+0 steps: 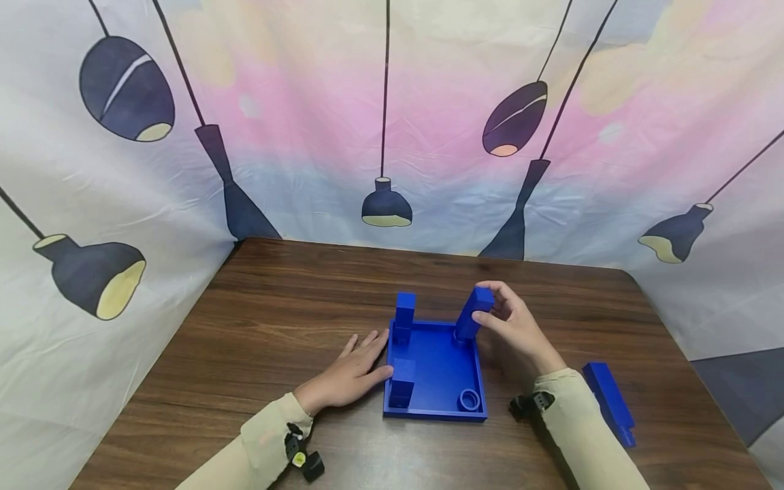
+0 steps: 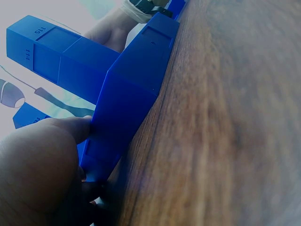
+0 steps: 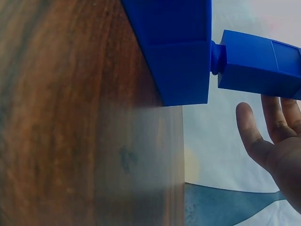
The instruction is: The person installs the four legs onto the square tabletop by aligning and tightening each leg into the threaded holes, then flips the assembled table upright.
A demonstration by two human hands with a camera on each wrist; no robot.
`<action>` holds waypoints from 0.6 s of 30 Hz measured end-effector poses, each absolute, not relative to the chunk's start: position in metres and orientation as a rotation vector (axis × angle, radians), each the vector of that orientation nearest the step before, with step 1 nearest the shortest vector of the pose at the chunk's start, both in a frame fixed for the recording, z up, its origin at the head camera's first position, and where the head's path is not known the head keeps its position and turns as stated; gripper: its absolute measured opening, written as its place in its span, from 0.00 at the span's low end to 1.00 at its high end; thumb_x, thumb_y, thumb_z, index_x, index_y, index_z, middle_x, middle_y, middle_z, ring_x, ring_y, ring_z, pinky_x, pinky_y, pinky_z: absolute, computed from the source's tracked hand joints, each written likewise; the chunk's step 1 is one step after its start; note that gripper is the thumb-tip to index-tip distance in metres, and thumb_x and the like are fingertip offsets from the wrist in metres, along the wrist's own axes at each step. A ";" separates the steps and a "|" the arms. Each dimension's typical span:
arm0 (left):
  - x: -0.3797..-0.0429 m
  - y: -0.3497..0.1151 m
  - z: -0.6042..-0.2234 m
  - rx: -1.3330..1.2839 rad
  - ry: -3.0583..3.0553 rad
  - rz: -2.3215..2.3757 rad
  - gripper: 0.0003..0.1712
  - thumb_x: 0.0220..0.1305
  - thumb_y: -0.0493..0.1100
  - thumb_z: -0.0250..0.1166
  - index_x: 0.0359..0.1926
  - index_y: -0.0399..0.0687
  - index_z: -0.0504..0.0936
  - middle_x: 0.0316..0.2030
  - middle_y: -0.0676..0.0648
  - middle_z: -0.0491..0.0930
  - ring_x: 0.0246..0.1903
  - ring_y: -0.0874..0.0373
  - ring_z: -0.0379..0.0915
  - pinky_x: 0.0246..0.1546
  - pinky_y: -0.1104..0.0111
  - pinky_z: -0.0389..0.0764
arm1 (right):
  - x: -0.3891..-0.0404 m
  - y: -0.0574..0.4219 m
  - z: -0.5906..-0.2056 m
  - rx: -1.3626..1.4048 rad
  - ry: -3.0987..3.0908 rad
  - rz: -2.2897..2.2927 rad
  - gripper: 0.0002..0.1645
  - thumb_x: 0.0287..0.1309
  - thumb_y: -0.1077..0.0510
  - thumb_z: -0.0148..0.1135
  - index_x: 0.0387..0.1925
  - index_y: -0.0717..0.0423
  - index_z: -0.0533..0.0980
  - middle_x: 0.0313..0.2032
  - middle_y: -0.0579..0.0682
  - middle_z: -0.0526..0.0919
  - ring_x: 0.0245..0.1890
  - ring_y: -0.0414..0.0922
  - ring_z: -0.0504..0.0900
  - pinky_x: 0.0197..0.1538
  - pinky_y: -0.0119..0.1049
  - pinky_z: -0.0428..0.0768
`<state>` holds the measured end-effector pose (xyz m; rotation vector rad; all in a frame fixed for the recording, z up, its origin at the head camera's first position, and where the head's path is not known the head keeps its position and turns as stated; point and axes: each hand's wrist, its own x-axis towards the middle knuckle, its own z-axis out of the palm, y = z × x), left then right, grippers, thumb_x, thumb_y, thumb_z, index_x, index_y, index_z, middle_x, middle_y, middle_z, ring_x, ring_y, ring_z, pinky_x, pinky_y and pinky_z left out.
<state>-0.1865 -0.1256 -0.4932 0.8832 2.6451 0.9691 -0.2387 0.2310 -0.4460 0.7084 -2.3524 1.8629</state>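
A shallow blue square tray (image 1: 441, 367) lies on the table with blue square posts standing at its far left (image 1: 405, 316) and near left (image 1: 401, 382) corners. At the near right corner a round socket (image 1: 469, 400) shows bare. My right hand (image 1: 517, 327) holds another blue post (image 1: 474, 313) between thumb and fingers at the far right corner, leaning slightly. A narrow round neck (image 3: 217, 57) shows between this post and the tray in the right wrist view. My left hand (image 1: 349, 373) lies with fingers extended against the tray's left side, its thumb touching near the front post.
One more blue post (image 1: 609, 401), with a round end, lies on the brown wooden table (image 1: 275, 306) right of my right forearm. A printed cloth (image 1: 318, 136) hangs behind the table and along its sides.
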 end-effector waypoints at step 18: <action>-0.187 -0.126 -0.494 0.877 2.649 0.956 0.44 0.84 0.59 0.50 0.83 0.34 0.49 0.82 0.38 0.51 0.82 0.42 0.41 0.80 0.41 0.33 | -0.240 0.234 -0.443 0.845 -2.345 1.953 0.37 0.62 0.78 0.48 0.73 0.62 0.68 0.60 0.42 0.85 0.57 0.39 0.85 0.49 0.33 0.80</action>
